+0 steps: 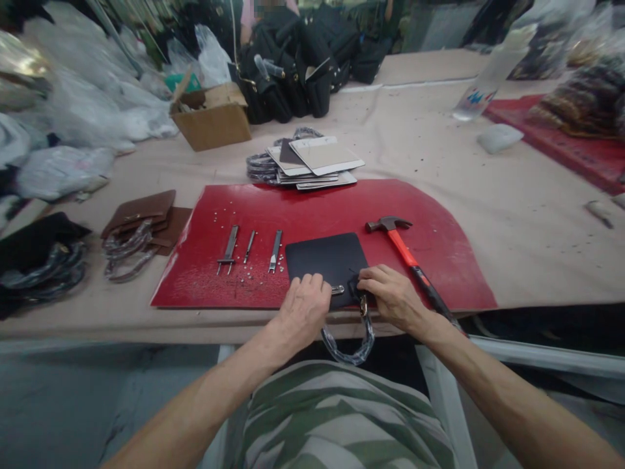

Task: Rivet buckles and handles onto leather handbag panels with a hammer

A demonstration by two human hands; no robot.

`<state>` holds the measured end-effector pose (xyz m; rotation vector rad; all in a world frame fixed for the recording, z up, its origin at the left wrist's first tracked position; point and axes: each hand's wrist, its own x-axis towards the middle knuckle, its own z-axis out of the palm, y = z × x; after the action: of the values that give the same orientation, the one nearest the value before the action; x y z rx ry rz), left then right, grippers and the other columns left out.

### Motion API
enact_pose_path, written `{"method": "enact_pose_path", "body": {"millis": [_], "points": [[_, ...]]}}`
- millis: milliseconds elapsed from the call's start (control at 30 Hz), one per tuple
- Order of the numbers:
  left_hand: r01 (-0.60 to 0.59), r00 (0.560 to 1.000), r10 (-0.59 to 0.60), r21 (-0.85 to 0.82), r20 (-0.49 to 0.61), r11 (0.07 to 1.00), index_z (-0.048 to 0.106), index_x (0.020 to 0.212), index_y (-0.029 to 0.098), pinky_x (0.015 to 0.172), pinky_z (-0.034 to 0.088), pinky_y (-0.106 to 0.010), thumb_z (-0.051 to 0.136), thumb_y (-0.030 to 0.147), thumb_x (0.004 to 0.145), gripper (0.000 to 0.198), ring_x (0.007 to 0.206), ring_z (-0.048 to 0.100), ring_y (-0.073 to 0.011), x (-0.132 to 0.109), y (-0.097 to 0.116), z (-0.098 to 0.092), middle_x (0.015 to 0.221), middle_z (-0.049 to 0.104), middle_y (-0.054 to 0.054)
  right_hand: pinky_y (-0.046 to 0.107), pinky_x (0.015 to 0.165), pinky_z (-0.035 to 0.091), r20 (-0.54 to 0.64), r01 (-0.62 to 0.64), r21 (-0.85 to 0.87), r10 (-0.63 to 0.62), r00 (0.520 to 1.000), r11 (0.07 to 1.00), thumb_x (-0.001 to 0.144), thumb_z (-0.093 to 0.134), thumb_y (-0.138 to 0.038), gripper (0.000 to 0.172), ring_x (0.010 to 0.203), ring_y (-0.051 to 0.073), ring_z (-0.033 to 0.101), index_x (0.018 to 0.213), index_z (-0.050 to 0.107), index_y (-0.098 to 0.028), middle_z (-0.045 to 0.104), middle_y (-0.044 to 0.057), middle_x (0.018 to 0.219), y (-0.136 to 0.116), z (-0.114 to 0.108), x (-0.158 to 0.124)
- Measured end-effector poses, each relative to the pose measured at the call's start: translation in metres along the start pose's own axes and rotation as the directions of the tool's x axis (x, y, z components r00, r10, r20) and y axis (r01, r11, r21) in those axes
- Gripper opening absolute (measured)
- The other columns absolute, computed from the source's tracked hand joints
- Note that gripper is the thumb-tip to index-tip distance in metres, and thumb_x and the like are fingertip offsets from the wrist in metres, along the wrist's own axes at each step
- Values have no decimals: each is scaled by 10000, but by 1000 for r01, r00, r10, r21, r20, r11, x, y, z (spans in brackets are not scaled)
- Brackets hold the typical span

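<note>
A black leather-like panel [325, 254] lies on the red board's near edge, with a metal clasp [337, 290] on its lower part. My left hand [306, 303] is closed over the panel's near left corner, next to the clasp; its fingertips are partly hidden. With fingers pinched, my right hand [388, 293] grips a small black strap tab [353, 284] at the panel's right side. From that tab, by a gold-coloured ring, hangs a plastic-wrapped handle [354, 357], looping below the table edge. Just right of my right hand lies a claw hammer [403, 247] with an orange and black grip.
On the red board [254, 202] lie a pronged tool [228, 251], a thin punch [249, 246], a flat metal tool [275, 251] and small scattered bits. Stacked panels [327, 156] sit behind. Brown pieces [146, 215], a cardboard box [212, 124], black bags [293, 71] and a bottle [493, 75] stand around.
</note>
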<state>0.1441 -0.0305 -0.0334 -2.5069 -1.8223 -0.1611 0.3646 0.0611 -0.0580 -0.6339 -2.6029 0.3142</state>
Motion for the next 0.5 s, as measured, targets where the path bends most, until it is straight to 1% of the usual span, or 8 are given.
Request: {"method": "enact_pose_path", "body": {"millis": [100,167,233,300,333,400,467,500], "points": [[-106,994,106,30,16,994,590,919,139,700,473,-387,459,33,880,173,809,541,-265,-8,-11,1,886,569,-113,323,757,446,31,60,38,-61,998,997,924,383,-42,320,865,203,518,953,674,-169,649,101,1042,6,-3,1],[-200,980,200,-65,-19,978,604,943,143,725,502,-370,431,26,891,215,826,562,-246,-15,-27,5,914,597,-109,321,755,439,57,106,34,-108,993,994,912,379,-28,336,851,200,507,960,682,-165,648,99,1049,9,-6,3],[-303,953,287,-222,-101,927,622,987,155,787,532,-332,385,11,909,288,888,596,-212,-22,-44,10,974,633,-102,323,774,437,91,133,26,-135,987,991,899,391,-20,335,862,201,504,950,686,-168,649,96,1061,11,-8,5],[-381,922,330,-323,-202,866,637,1024,159,863,550,-312,348,-3,919,347,967,623,-188,-27,-58,18,1034,661,-103,329,793,437,129,152,14,-152,980,988,883,413,-14,323,885,207,504,937,689,-172,648,96,1072,13,-10,7],[-415,905,346,-335,-247,846,641,1033,158,907,555,-325,343,-4,920,358,1007,632,-187,-29,-63,21,1056,671,-105,334,799,438,147,161,7,-161,976,987,876,430,-16,309,896,210,504,931,690,-173,648,97,1078,13,-11,7],[-476,868,382,-315,-316,821,645,1048,162,996,549,-388,357,5,921,352,1081,641,-199,-32,-67,28,1096,689,-111,342,800,440,171,184,1,-181,968,983,872,477,-38,251,901,215,506,902,688,-171,648,102,1083,13,-12,8],[-508,842,396,-293,-366,810,642,1068,167,1050,535,-439,379,8,911,345,1130,646,-207,-34,-68,34,1129,701,-115,349,796,447,185,203,-5,-199,962,979,884,531,-84,173,898,218,511,874,681,-169,648,108,1097,12,-13,8],[-513,834,393,-284,-387,810,638,1079,166,1057,536,-448,390,5,903,344,1145,649,-209,-35,-66,36,1142,704,-118,353,796,452,187,208,-9,-202,961,978,892,548,-106,146,898,220,515,874,680,-167,647,111,1105,11,-14,8]]}}
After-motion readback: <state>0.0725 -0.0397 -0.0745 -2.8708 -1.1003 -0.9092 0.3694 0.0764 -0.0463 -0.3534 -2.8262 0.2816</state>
